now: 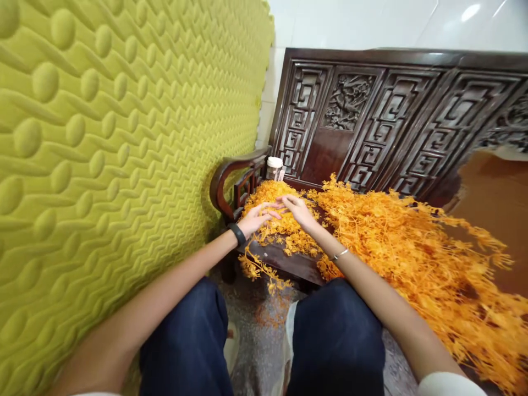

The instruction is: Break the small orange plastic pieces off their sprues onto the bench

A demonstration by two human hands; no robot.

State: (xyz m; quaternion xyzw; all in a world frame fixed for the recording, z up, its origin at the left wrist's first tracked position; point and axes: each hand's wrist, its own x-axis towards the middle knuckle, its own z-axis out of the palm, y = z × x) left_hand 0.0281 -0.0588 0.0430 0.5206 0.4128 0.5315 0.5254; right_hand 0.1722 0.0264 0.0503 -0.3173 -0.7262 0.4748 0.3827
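My left hand (256, 218), with a black band at its wrist, is held over a heap of orange artificial foliage (272, 191) on the dark wooden bench. Its fingers are stretched out and slightly apart. Close beside it on the right, my right hand (297, 210) has its fingers extended toward the left fingertips, and a thin bracelet circles that forearm. The fingertips of both hands nearly meet. Nothing shows in either hand, and I cannot tell if they touch the foliage below. A larger pile of orange sprigs (383, 242) spreads along the bench to the right.
A white-lidded cup (274, 168) stands in the bench corner near the curved armrest (225, 190). The carved backrest (330, 148) rises behind. A yellow-green padded wall (124, 137) borders the left. Brown cardboard (490, 203) leans at right. Orange bits lie on the floor (256, 352).
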